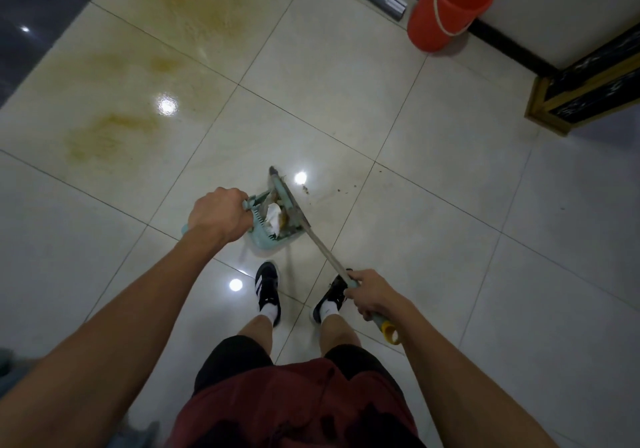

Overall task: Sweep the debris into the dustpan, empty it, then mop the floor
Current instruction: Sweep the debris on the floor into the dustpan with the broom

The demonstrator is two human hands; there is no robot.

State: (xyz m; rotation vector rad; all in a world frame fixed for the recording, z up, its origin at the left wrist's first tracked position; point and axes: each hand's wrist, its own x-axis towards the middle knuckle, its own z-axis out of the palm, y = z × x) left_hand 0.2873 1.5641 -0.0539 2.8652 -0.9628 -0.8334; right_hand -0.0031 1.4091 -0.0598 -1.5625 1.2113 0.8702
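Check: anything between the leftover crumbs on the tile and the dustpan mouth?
Only the broom head, which sits at the dustpan mouth, between the pan and the loose debris to its right. Otherwise bare tile. Left hand grips the dustpan handle, right hand the broom.

No legible text or labels anywhere

One head-worn wide-angle view looks steeply down at the tiled floor (346, 77)
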